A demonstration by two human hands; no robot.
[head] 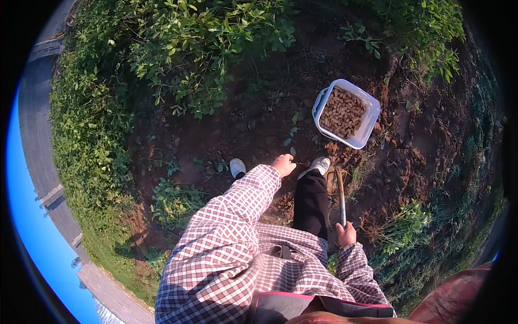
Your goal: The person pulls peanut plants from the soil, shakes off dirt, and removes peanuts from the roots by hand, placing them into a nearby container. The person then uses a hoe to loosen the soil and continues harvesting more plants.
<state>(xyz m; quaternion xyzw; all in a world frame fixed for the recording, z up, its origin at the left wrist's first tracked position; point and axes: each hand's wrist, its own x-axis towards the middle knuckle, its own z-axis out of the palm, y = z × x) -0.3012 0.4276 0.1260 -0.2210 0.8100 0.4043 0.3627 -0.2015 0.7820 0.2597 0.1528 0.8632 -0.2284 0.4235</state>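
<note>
My right hand [346,234] is closed around the shaft of a hand fork with rusty tines [339,176], whose head rests by my shoe on the right. In front of my body, above the soil between my two shoes, is my left hand [284,165]; its fingers are curled, and whether anything is in them cannot be told. A white square plastic bucket [371,117] stands tilted on the soil beyond my feet, to the right. Unshelled peanuts [343,113] fill part of it.
Leafy green plants [182,44] grow ahead and along the left. A small plant [176,202] stands left of my feet, and a pulled-up leafy bunch [408,227] lies at the right. Loose clods [412,162] surround the bucket's right side. A paved strip [38,121] runs at the far left.
</note>
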